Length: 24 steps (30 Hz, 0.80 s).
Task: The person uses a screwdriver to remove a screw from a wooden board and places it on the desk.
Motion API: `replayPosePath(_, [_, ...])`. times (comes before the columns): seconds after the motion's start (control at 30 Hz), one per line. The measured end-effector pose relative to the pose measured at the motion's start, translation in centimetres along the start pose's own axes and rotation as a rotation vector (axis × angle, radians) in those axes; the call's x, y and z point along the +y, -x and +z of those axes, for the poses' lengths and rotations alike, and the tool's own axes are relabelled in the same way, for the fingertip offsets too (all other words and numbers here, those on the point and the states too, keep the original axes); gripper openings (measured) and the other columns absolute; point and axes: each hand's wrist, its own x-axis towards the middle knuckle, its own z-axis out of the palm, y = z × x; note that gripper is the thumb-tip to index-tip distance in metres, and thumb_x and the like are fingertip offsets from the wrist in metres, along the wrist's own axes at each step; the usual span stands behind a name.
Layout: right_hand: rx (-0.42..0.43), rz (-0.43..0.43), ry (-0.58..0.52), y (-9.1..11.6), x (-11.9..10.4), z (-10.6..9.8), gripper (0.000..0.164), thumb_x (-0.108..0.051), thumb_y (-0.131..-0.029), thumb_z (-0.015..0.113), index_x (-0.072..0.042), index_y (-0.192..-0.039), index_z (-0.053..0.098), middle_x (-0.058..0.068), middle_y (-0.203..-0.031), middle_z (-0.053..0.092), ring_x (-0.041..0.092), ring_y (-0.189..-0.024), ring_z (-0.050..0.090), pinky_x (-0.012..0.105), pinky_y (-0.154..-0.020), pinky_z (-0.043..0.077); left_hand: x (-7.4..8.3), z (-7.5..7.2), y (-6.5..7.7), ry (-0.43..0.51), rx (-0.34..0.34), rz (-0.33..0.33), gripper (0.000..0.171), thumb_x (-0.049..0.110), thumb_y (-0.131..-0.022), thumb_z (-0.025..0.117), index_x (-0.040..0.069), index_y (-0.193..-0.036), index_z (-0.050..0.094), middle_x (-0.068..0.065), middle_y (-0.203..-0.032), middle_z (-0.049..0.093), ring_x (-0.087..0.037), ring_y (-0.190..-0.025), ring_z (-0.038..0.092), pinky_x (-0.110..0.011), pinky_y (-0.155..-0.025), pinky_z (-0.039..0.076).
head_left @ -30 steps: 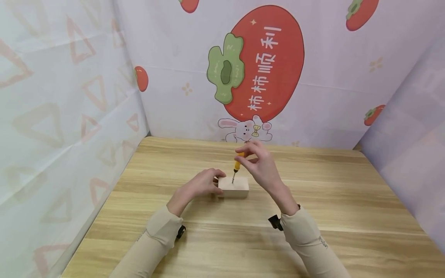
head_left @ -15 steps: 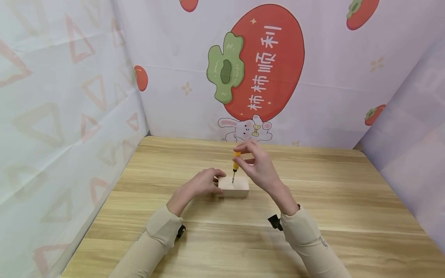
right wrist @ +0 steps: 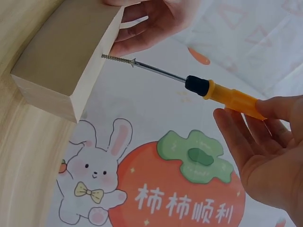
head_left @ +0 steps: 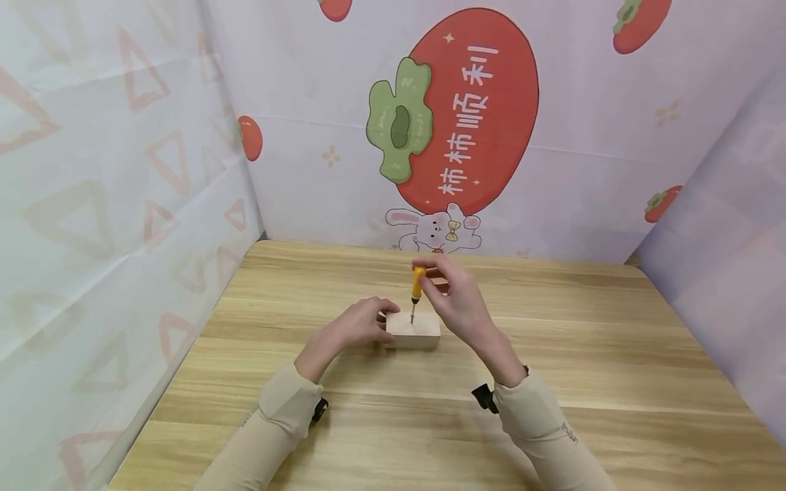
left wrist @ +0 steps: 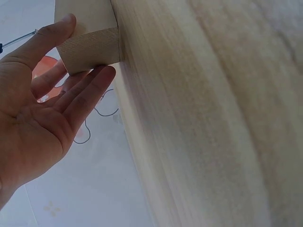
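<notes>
A pale wooden block (head_left: 413, 334) lies on the table. My left hand (head_left: 359, 323) grips its left end, thumb on the near side and fingers on the far side, as the left wrist view (left wrist: 47, 85) also shows. My right hand (head_left: 460, 300) pinches the handle end of a yellow screwdriver (head_left: 418, 283) with a black collar. In the right wrist view a threaded screw (right wrist: 118, 59) stands out from the block's top face, and the screwdriver's metal shaft (right wrist: 161, 72) meets the screw head in line with it. The screw's point is at the wood.
The wood-grain table (head_left: 552, 327) extends around the block on all sides. Behind it hangs a white backdrop (head_left: 295, 184) printed with persimmons and a rabbit. Fabric walls stand at left (head_left: 123, 273) and right (head_left: 724, 273). A black wrist mount (head_left: 485, 397) sits at the right cuff.
The screwdriver has gone from leaning right to nearly upright over the screw. My right hand's fingers have shifted on the handle and moved slightly lower. The left hand and block stay put.
</notes>
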Motion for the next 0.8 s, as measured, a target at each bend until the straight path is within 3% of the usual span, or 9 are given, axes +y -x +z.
replayPosePath(0.1, [0.003, 0.014, 0.027, 0.04, -0.07, 0.03, 0.025, -0.006, -0.089, 0.073, -0.008, -0.113, 0.069, 0.007, -0.107, 0.064, 0.022, -0.096, 0.066, 0.033, -0.07, 0.062, 0.04, 0.04, 0.01, 0.007, -0.007, -0.011, 0.057, 0.018, -0.079, 0.084, 0.005, -0.13, 0.063, -0.01, -0.129, 0.065, -0.024, -0.113, 0.066, -0.037, -0.099, 0.053])
replayPosePath(0.3, [0.054, -0.024, 0.116, -0.12, -0.04, -0.06, 0.024, -0.01, -0.083, 0.08, -0.008, -0.106, 0.072, 0.005, -0.092, 0.062, 0.017, -0.077, 0.066, 0.027, -0.061, 0.059, -0.02, 0.0, -0.03, 0.004, -0.011, 0.003, 0.058, 0.019, -0.079, 0.084, 0.005, -0.131, 0.062, -0.011, -0.13, 0.065, -0.025, -0.114, 0.065, -0.038, -0.099, 0.053])
replayPosePath(0.53, [0.007, -0.057, 0.085, -0.4, -0.15, -0.22, 0.03, -0.002, -0.085, 0.075, -0.006, -0.113, 0.067, 0.007, -0.097, 0.068, 0.018, -0.082, 0.072, 0.03, -0.059, 0.06, -0.03, -0.08, -0.05, -0.01, -0.003, 0.005, 0.058, 0.018, -0.078, 0.085, 0.005, -0.13, 0.063, -0.01, -0.128, 0.066, -0.024, -0.113, 0.066, -0.038, -0.098, 0.053])
replayPosePath(0.8, [0.033, -0.049, 0.105, -0.31, -0.43, -0.23, 0.022, -0.014, -0.081, 0.083, -0.008, -0.094, 0.066, 0.004, -0.093, 0.066, 0.015, -0.077, 0.067, 0.028, -0.059, 0.059, 0.01, 0.07, -0.01, 0.003, 0.0, -0.006, 0.057, 0.017, -0.078, 0.084, 0.005, -0.13, 0.063, -0.01, -0.128, 0.066, -0.024, -0.112, 0.066, -0.038, -0.098, 0.053])
